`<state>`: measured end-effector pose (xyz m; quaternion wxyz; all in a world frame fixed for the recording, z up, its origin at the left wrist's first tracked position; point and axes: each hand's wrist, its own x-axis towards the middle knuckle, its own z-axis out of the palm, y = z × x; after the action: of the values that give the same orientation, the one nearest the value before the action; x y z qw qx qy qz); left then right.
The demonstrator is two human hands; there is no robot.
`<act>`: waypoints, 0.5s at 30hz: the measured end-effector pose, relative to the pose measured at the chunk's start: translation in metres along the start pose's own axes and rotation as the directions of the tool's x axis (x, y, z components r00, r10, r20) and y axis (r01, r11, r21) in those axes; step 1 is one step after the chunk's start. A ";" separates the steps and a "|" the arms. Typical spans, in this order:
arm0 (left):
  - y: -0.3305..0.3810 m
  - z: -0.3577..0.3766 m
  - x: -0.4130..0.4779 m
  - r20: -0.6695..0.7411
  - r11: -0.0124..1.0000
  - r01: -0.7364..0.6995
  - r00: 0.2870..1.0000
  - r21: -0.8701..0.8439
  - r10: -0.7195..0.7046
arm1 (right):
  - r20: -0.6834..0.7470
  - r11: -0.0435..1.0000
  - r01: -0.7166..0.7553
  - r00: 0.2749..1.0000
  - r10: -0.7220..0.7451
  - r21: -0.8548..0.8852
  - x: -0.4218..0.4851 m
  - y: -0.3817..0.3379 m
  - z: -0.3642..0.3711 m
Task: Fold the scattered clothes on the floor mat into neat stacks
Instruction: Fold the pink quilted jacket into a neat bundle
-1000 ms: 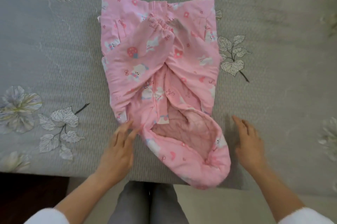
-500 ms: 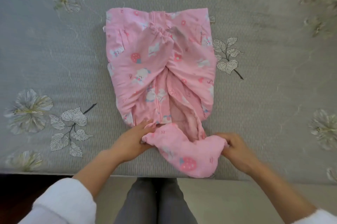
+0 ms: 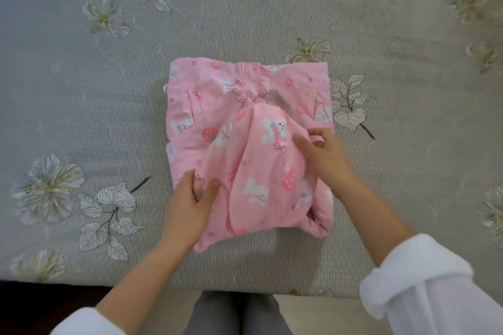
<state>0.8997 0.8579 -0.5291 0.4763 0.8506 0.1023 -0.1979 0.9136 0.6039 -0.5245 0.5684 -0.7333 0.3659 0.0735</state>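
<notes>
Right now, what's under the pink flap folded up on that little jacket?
The jacket front and a gathered cuff show around the flap. Whatever lies directly beneath it is covered, and the left hand and right hand rest on the fabric.

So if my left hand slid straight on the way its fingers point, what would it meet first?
The left hand rests on the pink jacket; straight on, it would probably first meet the left edge of the folded-over hood.
</notes>
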 end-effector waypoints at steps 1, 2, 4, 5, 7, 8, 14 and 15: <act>0.002 0.007 0.001 -0.098 0.988 -0.102 0.989 0.114 0.113 | -0.038 0.994 -0.007 0.999 0.003 -0.112 0.005 0.004 0.009; 0.005 0.015 0.001 -0.107 0.942 -0.251 0.954 0.224 0.280 | -0.063 0.976 -0.025 0.998 0.011 -0.215 0.009 0.010 0.017; 0.007 0.032 0.003 0.108 0.697 -0.568 0.803 0.438 0.587 | -0.100 0.956 -0.046 0.995 0.018 -0.291 0.013 0.021 0.029; 0.007 0.039 0.009 0.233 0.552 -0.659 0.724 0.510 0.649 | -0.108 0.961 -0.041 0.994 0.012 -0.274 0.013 0.025 0.033; 0.005 0.046 0.031 0.357 0.406 -0.677 0.697 0.614 0.622 | -0.115 0.965 0.022 0.992 -0.054 -0.261 0.011 0.028 0.034; 0.003 0.046 0.045 0.385 0.396 -0.650 0.729 0.649 0.566 | -0.118 0.941 0.111 0.981 -0.156 -0.321 0.006 0.030 0.033; -0.014 0.049 0.105 0.543 0.351 -0.626 0.780 0.696 0.312 | 0.501 0.279 0.724 0.655 -0.566 -0.631 -0.044 0.064 0.025; -0.013 0.053 0.109 0.547 0.360 -0.621 0.784 0.696 0.293 | 0.600 0.214 0.748 0.640 -0.480 -0.628 -0.051 0.074 0.024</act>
<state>0.9800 0.8183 -0.6113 0.0412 0.9160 -0.3345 -0.2177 0.8386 0.6417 -0.5639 0.1624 -0.9725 -0.1277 0.1071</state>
